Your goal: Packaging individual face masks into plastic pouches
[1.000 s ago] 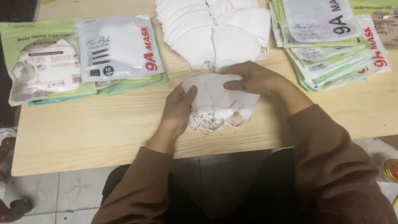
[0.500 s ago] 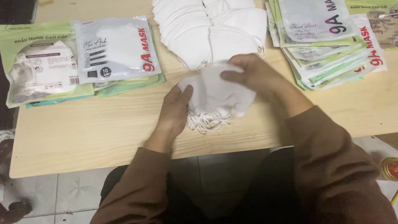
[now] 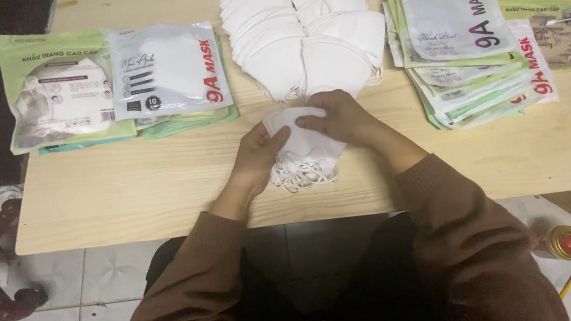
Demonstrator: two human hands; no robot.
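My left hand (image 3: 260, 158) and right hand (image 3: 341, 119) closed on a small stack of white masks (image 3: 303, 152) at the wooden table's (image 3: 158, 190) near middle, perhaps pressing it flat. Beyond lay loose masks (image 3: 304, 42); mask packets (image 3: 471, 43) sat right.

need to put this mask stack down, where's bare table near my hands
Bare wood runs along the near table edge, left of the left hand below the filled packets, and right of the right hand below the pouch pile. Behind the hands the loose masks crowd it.
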